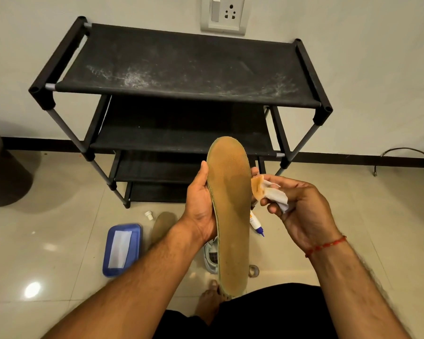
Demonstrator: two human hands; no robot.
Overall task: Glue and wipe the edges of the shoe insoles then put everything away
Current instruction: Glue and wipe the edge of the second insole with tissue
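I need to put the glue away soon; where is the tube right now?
In the head view, the glue tube lies on the floor just right of the held insole, below the right hand and its tissue.

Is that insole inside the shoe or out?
Out. The left hand holds the insole up in the air, clear of the shoe lying below it.

We find the white, blue-tipped glue tube (255, 223) and the pale shoe (209, 255) partly hidden behind the tan, flat shoe insole (230, 204). The view's left edge cuts off the dark round bin (3, 172).
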